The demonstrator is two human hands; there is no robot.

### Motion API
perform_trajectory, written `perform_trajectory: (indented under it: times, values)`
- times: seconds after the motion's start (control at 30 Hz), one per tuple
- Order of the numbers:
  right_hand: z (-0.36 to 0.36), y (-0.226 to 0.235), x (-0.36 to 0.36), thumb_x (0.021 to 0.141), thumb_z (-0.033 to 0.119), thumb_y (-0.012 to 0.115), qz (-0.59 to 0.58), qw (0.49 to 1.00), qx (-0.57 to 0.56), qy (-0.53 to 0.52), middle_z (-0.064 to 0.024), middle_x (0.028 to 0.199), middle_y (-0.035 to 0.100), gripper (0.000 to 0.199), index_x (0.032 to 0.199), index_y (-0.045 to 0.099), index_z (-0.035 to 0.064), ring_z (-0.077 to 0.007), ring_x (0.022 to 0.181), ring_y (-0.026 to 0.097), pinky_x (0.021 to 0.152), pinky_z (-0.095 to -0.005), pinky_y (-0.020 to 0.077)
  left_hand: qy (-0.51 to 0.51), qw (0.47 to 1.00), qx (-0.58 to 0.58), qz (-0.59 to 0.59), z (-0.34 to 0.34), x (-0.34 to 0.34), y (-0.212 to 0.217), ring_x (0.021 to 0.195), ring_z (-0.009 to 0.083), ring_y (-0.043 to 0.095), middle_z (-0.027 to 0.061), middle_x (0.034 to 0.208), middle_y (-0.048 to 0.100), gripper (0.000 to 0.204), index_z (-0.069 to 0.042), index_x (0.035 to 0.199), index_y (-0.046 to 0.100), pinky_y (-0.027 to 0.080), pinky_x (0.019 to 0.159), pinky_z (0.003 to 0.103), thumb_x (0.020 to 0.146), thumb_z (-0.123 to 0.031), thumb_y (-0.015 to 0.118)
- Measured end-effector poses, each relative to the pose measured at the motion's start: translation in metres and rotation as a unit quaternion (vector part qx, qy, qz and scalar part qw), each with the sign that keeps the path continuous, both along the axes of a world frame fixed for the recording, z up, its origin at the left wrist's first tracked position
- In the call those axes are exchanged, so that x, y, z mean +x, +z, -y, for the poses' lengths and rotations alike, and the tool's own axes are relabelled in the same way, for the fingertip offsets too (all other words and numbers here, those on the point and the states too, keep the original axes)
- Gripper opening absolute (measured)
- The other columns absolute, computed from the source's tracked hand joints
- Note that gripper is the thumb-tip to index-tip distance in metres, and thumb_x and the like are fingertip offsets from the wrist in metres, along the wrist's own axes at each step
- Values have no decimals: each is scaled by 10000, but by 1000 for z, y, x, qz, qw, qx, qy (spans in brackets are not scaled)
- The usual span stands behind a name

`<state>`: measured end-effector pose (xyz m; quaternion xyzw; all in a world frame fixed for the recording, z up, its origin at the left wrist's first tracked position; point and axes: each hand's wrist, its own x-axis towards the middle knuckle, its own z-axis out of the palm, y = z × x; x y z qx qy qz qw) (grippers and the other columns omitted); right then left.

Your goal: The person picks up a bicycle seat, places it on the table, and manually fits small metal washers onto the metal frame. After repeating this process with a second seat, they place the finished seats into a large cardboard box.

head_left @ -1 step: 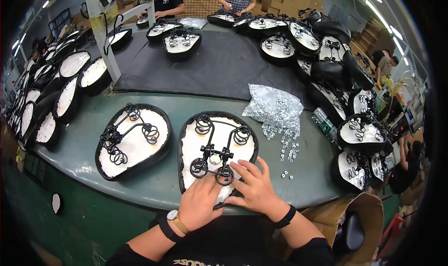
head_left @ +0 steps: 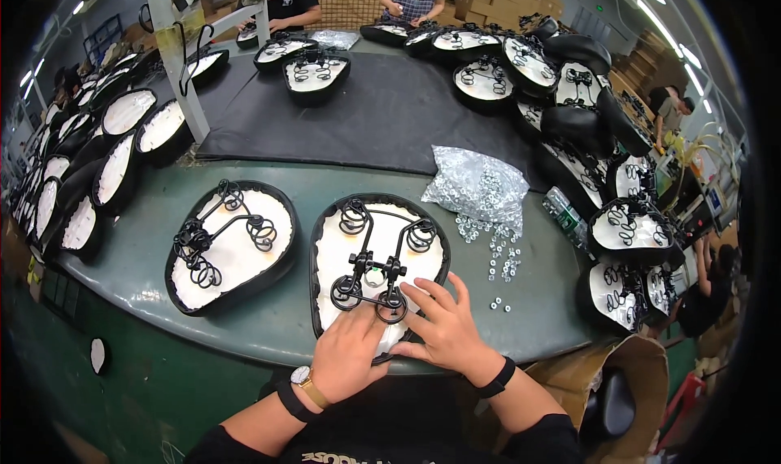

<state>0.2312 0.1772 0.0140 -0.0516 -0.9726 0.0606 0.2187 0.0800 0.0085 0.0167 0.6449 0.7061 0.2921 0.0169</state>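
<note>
In front of me an upturned bicycle saddle [head_left: 329,244] lies on the green table, its white underside carrying a black frame with coil springs. My left hand [head_left: 350,352] reaches over the near rim, fingertips tucked beneath the near coils and thumb outside the rim. At the right of those coils is my right hand [head_left: 443,326], its index finger against the near right coil [head_left: 392,308], its thumb at the rim and its outer fingers fanned. Between the two hands, any small part is hidden. A second upturned saddle [head_left: 232,273] with springs lies to the left.
A clear bag of nuts [head_left: 478,186] has spilled loose nuts [head_left: 504,260] on the table. Saddles are heaped at right [head_left: 614,228] and left [head_left: 114,171]. A metal post [head_left: 181,65] rises at left; an open carton [head_left: 655,374] stands lower right. Two people work across the table.
</note>
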Motion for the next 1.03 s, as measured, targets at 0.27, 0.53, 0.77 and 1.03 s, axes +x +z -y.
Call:
perform_trajectory:
  times: [0.27, 0.53, 0.77, 1.03]
  values:
    - [7, -8, 2, 848, 586, 709, -2, 997, -63, -41, -118, 1469, 565, 589, 1198, 731, 113, -307, 1371, 494, 1125, -659, 262, 9, 1000, 7, 8, 1, 2, 1, 1194, 356, 590, 197, 1327, 555, 872, -4, 1395, 539, 473, 1042, 425, 629, -214, 898]
    - [-6, 1, -4, 846, 539, 731, -6, 999, 3, 42, -71, 1386, 630, 461, 989, 769, 102, -296, 1380, 490, 1144, -655, 247, 15, 999, 7, 35, -4, 2, 7, 1132, 335, 596, 166, 1288, 571, 794, -60, 1373, 561, 450, 1051, 417, 682, -293, 874]
    - [-4, 2, -6, 863, 613, 677, -22, 998, 48, 18, -84, 1365, 641, 496, 963, 778, 138, -333, 1366, 504, 1151, -665, 227, 25, 998, -3, 59, -3, -1, -2, 1114, 346, 619, 152, 1287, 591, 736, -58, 1313, 604, 489, 1018, 422, 688, -331, 881]
    - [-7, -1, -8, 878, 621, 652, -24, 999, 44, 14, -86, 1420, 608, 496, 941, 784, 147, -298, 1448, 434, 1160, -701, 181, 42, 998, 24, 29, -3, 6, -1, 1206, 354, 608, 175, 1338, 591, 709, -38, 1332, 607, 515, 1001, 404, 734, -331, 852]
